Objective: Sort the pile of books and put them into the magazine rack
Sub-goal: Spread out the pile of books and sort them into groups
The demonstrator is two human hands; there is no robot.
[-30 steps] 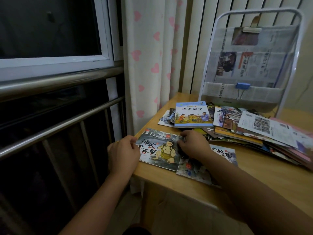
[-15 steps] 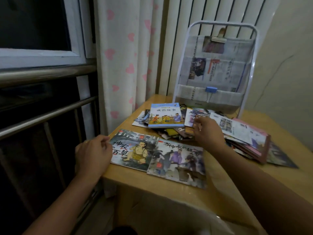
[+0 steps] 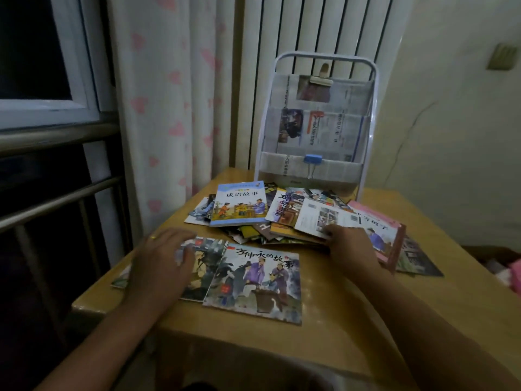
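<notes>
A white-framed magazine rack [image 3: 373, 114] lined with newspaper stands at the back of the wooden table [image 3: 380, 328]. In front of it lies a loose pile of books, with a blue storybook [image 3: 239, 206] on its left, a white booklet [image 3: 317, 217] on top and a pink book [image 3: 390, 237] at its right. Two picture books lie side by side near the front edge. My left hand [image 3: 160, 263] rests on the left one [image 3: 204, 266] with relaxed fingers. The right one [image 3: 255, 283] lies untouched. My right hand [image 3: 351, 248] pinches the white booklet's front edge, fingertips hidden beneath.
A heart-patterned curtain [image 3: 169, 108] and a white radiator [image 3: 310, 29] stand behind the table. A window with metal rails [image 3: 56, 136] runs along the left. A blue binder clip [image 3: 312, 159] holds the rack's lower pocket. Bare tabletop shows at the front right.
My left hand has slid from the table's left edge onto the left picture book. My right hand has moved right along the pile to the white booklet's edge.
</notes>
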